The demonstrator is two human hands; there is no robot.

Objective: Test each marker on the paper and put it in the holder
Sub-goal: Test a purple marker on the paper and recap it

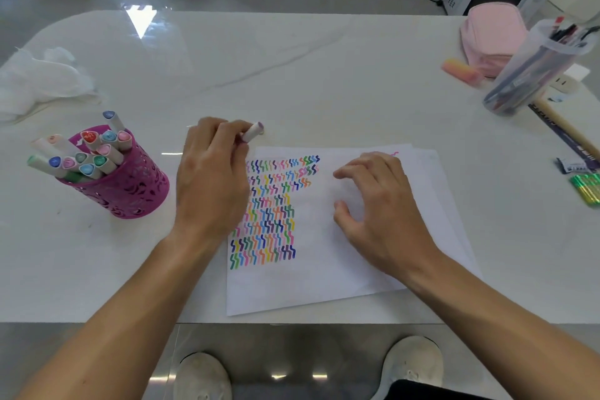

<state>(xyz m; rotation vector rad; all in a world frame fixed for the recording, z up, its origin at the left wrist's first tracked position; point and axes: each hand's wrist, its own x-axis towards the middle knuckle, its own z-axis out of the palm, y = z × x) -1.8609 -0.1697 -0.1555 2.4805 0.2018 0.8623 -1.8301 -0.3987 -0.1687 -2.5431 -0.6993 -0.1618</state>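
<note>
A white sheet of paper [324, 276] lies in front of me, its left half covered with rows of coloured squiggles. My left hand [211, 178] hovers at the paper's upper left corner and grips a white marker [253, 131] with a pale purple cap end. My right hand [376, 208] rests on the paper's right half, fingers spread and holding nothing. A magenta perforated holder [130, 185] stands to the left, with several capped markers [87, 156] leaning in it.
White crumpled tissue [42, 81] lies at the far left. At the right stand a clear cup of pens [532, 71], a pink pouch [493, 36], a pink eraser [461, 70], a wooden-handled tool [565, 133] and green packets [587, 188]. The table's front edge runs just below the paper.
</note>
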